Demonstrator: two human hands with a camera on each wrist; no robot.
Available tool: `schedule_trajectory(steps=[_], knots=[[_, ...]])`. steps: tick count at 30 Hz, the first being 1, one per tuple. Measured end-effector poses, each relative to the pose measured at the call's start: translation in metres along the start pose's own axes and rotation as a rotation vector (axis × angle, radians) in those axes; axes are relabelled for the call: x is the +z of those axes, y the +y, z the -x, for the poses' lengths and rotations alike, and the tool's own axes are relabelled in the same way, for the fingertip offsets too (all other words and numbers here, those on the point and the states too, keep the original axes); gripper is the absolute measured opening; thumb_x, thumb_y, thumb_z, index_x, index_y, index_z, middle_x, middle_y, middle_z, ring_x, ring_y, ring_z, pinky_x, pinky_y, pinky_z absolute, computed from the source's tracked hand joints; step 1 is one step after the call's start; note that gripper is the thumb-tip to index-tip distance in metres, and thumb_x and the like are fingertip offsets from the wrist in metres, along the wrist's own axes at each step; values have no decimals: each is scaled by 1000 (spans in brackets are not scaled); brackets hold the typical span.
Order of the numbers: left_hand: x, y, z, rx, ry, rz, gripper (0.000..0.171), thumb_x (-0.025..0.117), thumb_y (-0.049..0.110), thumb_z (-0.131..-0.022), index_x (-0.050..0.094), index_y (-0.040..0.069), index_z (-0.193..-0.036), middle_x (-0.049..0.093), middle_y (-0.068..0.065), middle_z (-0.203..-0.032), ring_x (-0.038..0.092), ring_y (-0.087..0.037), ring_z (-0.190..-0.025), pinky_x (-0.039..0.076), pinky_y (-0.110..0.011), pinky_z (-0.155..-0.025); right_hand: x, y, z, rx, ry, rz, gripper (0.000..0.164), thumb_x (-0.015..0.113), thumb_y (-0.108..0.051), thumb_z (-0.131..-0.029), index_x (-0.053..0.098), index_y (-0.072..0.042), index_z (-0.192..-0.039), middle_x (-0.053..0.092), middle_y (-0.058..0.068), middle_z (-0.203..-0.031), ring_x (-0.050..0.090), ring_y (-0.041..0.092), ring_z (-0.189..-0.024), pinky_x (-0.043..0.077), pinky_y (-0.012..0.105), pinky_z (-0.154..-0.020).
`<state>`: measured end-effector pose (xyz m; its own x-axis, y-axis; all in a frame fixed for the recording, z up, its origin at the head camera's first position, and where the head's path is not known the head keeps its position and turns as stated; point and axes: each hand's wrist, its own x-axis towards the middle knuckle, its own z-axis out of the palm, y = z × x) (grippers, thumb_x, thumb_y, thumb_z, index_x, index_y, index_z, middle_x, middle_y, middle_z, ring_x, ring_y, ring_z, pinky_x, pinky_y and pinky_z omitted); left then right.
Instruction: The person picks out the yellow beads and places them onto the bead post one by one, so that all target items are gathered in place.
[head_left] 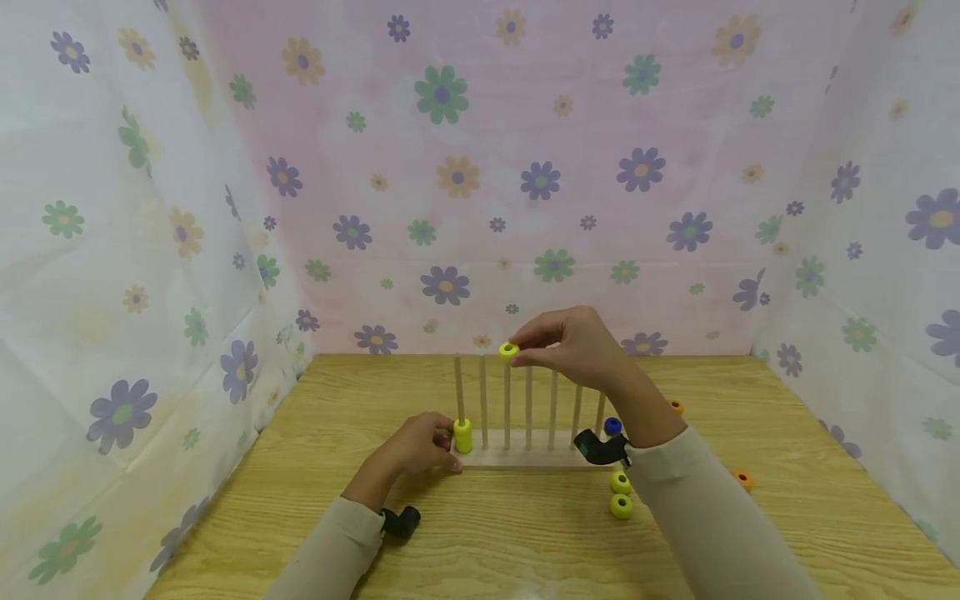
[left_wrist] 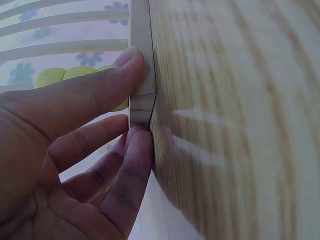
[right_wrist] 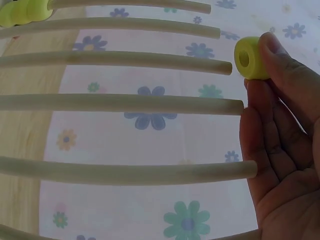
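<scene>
My right hand [head_left: 577, 346] pinches a yellow bead [right_wrist: 259, 65] between thumb and fingertip. It holds the bead just off the tip of the third peg [right_wrist: 200, 63] from the left, not touching it in the right wrist view. The pegs stand upright on a wooden peg rack [head_left: 525, 457]. At the rack's left end, my left hand [head_left: 412, 448] grips the base, thumb on the front edge and fingers at the end and behind. Several yellow beads [head_left: 462, 439] are stacked at the bottom of the leftmost peg, beside that hand.
Two loose yellow beads, one nearer the rack [head_left: 620, 488] and one in front of it [head_left: 621, 512], lie near its right end. A blue bead [head_left: 612, 431] sits by the right pegs. Orange beads [head_left: 742, 484] lie farther right on the wooden table [head_left: 480, 542]. Flowered cloth [head_left: 480, 208] surrounds the table.
</scene>
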<state>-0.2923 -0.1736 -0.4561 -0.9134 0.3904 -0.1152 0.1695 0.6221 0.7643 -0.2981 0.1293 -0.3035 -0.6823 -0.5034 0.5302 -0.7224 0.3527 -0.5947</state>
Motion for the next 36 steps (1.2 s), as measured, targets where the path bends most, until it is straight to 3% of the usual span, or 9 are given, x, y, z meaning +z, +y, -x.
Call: schedule_trajectory(steps=[9, 16, 25, 36], knots=[[0, 0, -1, 17, -6, 2, 53, 92, 17, -79, 70, 10, -127, 64, -4, -91, 54, -18, -78, 48, -32, -62, 6, -5, -6, -16, -3, 7, 16, 86, -23, -86, 83, -22, -101, 78, -7, -98, 74, 7, -83, 61, 30, -75], [-1, 0, -2, 10, -6, 1, 52, 92, 18, -79, 70, 11, -127, 65, -4, -96, 55, -19, -82, 49, -33, -65, 12, -9, -10, 11, -11, -2, 15, 86, -24, -86, 83, -23, -100, 78, -9, -97, 74, 7, -83, 61, 28, -74], [-1, 1, -1, 10, -4, -10, 51, 92, 18, -79, 71, 12, -124, 65, -4, -95, 56, -19, -82, 50, -33, -65, 20, -10, -16, 4, -3, -63, 16, 85, -17, -87, 82, -14, -102, 79, -3, -97, 75, 10, -82, 61, 28, -72], [-1, 1, -1, 20, 9, -24, 55, 93, 18, -79, 70, 10, -128, 66, -4, -97, 57, -20, -82, 51, -33, -65, 26, -12, -22, 36, -4, -45, 12, 85, -20, -88, 83, -19, -99, 79, -6, -96, 75, 8, -81, 61, 27, -73]])
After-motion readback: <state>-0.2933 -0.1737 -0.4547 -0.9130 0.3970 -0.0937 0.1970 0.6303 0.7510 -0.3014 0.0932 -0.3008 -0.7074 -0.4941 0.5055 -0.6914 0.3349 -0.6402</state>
